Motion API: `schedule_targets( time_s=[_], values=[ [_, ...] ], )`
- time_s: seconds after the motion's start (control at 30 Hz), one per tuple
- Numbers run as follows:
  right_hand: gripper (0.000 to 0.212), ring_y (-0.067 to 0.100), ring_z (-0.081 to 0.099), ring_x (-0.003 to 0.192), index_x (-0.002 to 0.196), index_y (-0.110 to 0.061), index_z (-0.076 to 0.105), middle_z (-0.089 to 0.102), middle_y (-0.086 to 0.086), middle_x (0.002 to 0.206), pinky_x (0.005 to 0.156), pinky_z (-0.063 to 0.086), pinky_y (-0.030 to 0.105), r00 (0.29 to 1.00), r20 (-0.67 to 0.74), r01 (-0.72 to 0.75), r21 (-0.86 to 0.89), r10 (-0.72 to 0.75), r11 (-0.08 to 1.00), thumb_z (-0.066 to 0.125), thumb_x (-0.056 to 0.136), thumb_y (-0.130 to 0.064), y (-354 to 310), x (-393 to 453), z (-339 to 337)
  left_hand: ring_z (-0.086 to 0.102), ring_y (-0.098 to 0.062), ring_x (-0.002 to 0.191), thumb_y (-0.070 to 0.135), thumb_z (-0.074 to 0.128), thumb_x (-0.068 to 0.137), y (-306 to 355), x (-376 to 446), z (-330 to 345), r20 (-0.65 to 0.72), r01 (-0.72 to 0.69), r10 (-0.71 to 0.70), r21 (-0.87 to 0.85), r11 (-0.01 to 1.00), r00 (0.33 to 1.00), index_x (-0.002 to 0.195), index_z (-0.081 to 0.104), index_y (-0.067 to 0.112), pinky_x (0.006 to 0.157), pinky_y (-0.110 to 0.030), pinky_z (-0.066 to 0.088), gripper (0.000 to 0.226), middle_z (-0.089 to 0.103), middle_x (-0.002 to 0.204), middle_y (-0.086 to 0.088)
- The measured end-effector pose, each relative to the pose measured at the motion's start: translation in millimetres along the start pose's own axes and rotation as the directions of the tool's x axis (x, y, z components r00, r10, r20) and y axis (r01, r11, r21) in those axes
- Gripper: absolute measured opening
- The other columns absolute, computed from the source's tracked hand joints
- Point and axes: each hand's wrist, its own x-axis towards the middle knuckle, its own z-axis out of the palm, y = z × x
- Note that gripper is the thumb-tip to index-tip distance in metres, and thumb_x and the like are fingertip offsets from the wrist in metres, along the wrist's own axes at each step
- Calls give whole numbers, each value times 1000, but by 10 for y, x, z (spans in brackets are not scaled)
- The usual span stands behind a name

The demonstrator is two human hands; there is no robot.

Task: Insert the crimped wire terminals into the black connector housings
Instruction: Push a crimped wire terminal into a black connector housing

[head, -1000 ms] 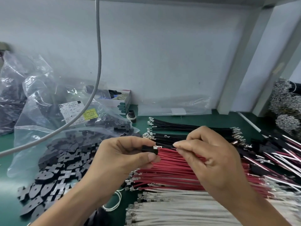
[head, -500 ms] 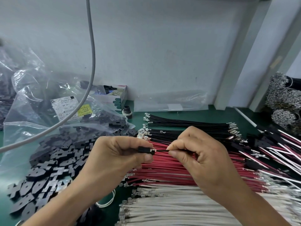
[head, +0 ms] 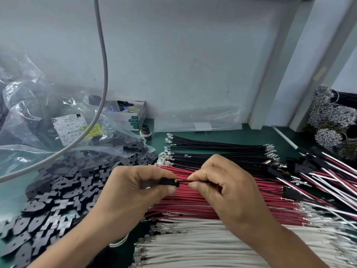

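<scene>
A grey cable (head: 104, 60) hangs past a small open box (head: 133, 115) against the wall (head: 193, 55).

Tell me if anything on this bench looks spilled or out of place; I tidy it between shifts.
Black connector housings have spilled from the clear plastic bag across the green mat. One loose metal terminal lies on the black wires. The red wires and white wires lie in neat rows.

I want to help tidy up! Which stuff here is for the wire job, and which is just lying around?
For the job:
black connector housing in left hand
black wire pinched by right hand
red wires
white wires
loose housings

Lying around:
small cardboard box
grey cable
plastic bag
</scene>
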Motion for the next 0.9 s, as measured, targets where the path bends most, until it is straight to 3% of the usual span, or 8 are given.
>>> schedule_targets(
  time_s=[0.13, 0.33, 0.5, 0.6, 0.67, 0.77, 0.83, 0.9],
  values=[
    [19, 5, 56, 78, 87, -22, 76, 56, -16, 84, 68, 42, 15, 999, -41, 29, -24, -30, 999, 64, 91, -36, -41, -1, 40, 78, -17, 75, 24, 83, 66, -23, -14, -32, 8, -41, 41, 28, 999, 999, 85, 83, 35, 70, -20, 61, 22, 80, 80, 2],
    [20, 8, 54, 77, 86, -16, 73, 55, -12, 84, 65, 48, 28, 991, -96, 89, -77, -96, 993, 64, 93, -32, -93, -6, 135, 77, -14, 72, 20, 83, 68, 14, -31, -15, 13, -108, 107, 55, 993, 994, 85, 83, 34, 68, -17, 59, 22, 80, 79, 4],
    [14, 10, 54, 80, 90, -18, 74, 57, -11, 87, 64, 48, 28, 976, -166, 109, -199, -143, 974, 68, 94, -29, -82, 36, 139, 77, -14, 75, 29, 81, 66, 20, -21, 1, -56, -88, 91, 54, 995, 994, 86, 82, 38, 72, -22, 61, 21, 80, 81, 5],
    [6, 16, 53, 86, 96, -16, 76, 61, -3, 95, 67, 47, 29, 941, -256, 131, -329, -222, 935, 73, 92, -20, -76, 79, 115, 76, -11, 75, 30, 80, 69, 12, 31, -60, -155, -80, 94, 90, 993, 984, 90, 80, 37, 69, -16, 59, 22, 80, 81, 8],
    [4, 16, 52, 84, 94, -18, 75, 61, -5, 93, 65, 47, 31, 955, -165, 180, -330, -245, 927, 74, 92, -21, -77, 47, 136, 75, -9, 75, 24, 84, 71, 1, 63, -146, -225, -51, 79, 128, 990, 971, 87, 81, 32, 69, -15, 58, 17, 80, 82, 8],
    [23, 10, 51, 89, 108, -30, 73, 60, -16, 93, 74, 51, 33, 992, 106, 101, -333, -69, 937, 76, 86, -34, -115, -6, 235, 72, -7, 70, 17, 87, 75, -21, 83, -203, -241, 8, 32, 161, 987, 970, 86, 82, 29, 65, -18, 59, 17, 79, 80, 7],
    [28, 8, 50, 93, 114, -34, 71, 59, -20, 94, 81, 48, 32, 990, 143, 44, -315, 2, 948, 76, 86, -38, -113, -9, 275, 70, -5, 65, 14, 88, 75, -33, 88, -185, -238, 21, 20, 168, 986, 971, 87, 82, 28, 62, -14, 56, 19, 78, 77, 6],
    [15, 6, 48, 89, 101, -35, 75, 58, -21, 87, 76, 44, 28, 991, 136, 27, -291, 14, 956, 77, 86, -36, -131, 7, 281, 69, -4, 64, 14, 88, 74, -46, 88, -167, -243, 20, 20, 162, 987, 970, 87, 82, 28, 61, -9, 52, 20, 78, 75, 6]
  ],
)
